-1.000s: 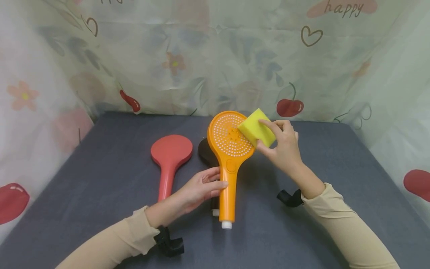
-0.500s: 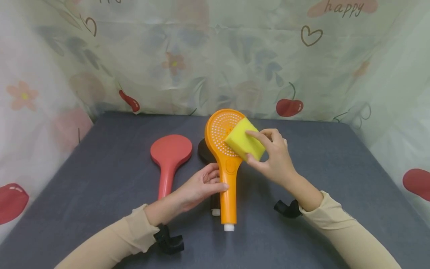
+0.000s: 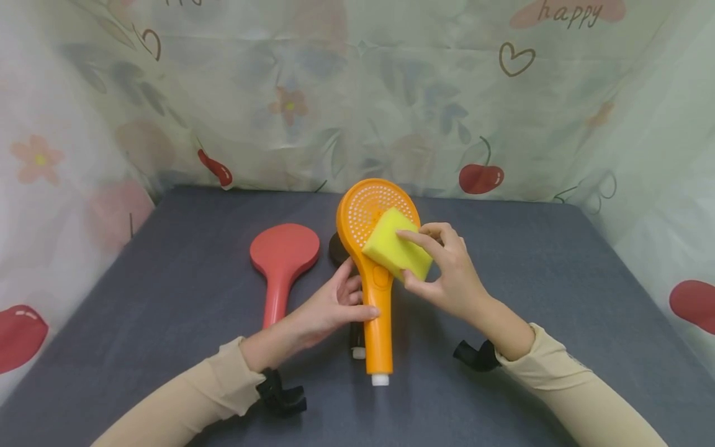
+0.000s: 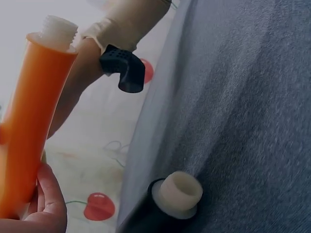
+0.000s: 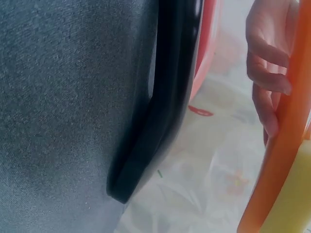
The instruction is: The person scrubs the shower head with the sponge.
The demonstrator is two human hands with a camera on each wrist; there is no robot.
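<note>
An orange shower head (image 3: 379, 335) with a white threaded end is held up off the table, its nozzle face toward the head camera. My left hand (image 3: 329, 305) grips its handle, thumb across the front and fingers behind. A yellow sponge (image 3: 398, 243) lies against the lower right of the nozzle face, pinched between thumb and fingers of my right hand (image 3: 449, 268). In the right wrist view the sponge (image 5: 289, 199) touches the orange shower head (image 5: 286, 131).
On the table (image 3: 184, 298) a red shower head (image 3: 285, 248) lies to the left. A black shower head (image 3: 338, 249) lies behind the orange one, mostly hidden; its pale threaded end (image 4: 181, 191) shows in the left wrist view. A patterned curtain (image 3: 363, 93) surrounds the table.
My right hand has moved the sponge left and down across the nozzle face. The orange shower head has shifted slightly left and up at its head, still in my left hand.
</note>
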